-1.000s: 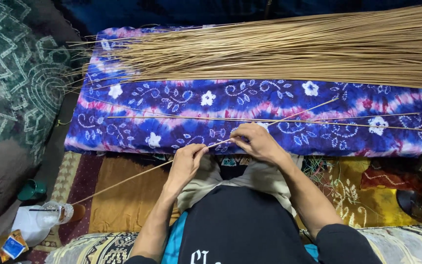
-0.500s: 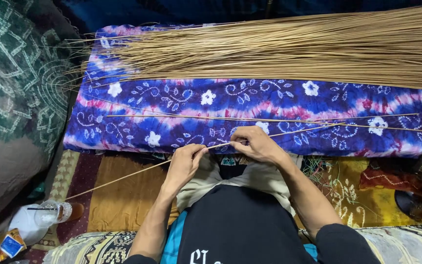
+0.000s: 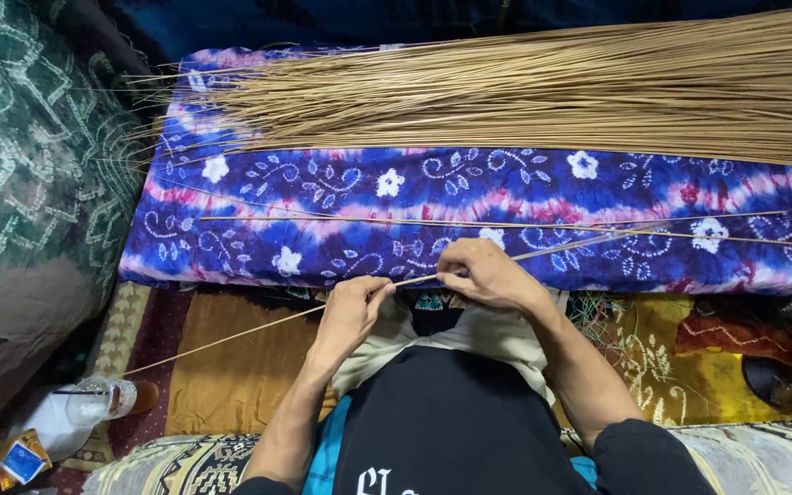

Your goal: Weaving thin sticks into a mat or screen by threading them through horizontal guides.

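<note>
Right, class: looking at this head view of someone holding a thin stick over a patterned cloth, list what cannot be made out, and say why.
- Bundle of sticks: head view, its right end is cut off by the frame edge.
- Thin stick: the stretch inside the left hand and right hand is hidden by fingers; its right part is blurred.
- Plastic bottle: contents unclear, too small.
- Blue packet: too small to identify.

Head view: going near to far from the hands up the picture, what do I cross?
Left hand and right hand pinching a thin stick → purple flowered cloth with loose sticks lying on it → big bundle of sticks.
</note>
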